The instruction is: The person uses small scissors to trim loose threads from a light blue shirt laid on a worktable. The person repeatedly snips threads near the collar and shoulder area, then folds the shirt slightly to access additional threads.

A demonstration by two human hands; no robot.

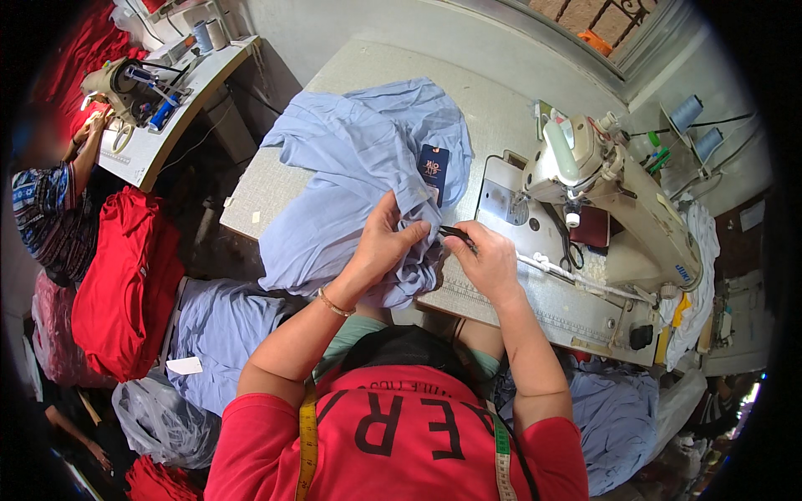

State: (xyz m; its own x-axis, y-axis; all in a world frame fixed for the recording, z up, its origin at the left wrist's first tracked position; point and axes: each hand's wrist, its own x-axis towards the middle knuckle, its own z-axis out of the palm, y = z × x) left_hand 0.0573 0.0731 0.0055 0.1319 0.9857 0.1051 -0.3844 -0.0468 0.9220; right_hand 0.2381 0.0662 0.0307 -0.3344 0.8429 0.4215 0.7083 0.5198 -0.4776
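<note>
A light blue garment (334, 159) lies bunched on the sewing table, with part of it hanging over the front edge. My left hand (383, 238) is closed on a gathered fold, thumb against the fingers. Close beside it, my right hand (489, 263) grips small black thread snips (455, 235), whose tips point at the fold. Whether the blades touch the cloth I cannot tell. A dark blue hang tag (433, 165) rests on the garment just beyond my left hand.
A sewing machine (597, 163) stands to the right, with black-handled scissors (570, 250) by it. Thread cones (708, 144) are behind it. At the far left a co-worker's hand (93, 127) is at another machine (125, 92). Red cloth (125, 284) is piled on my left.
</note>
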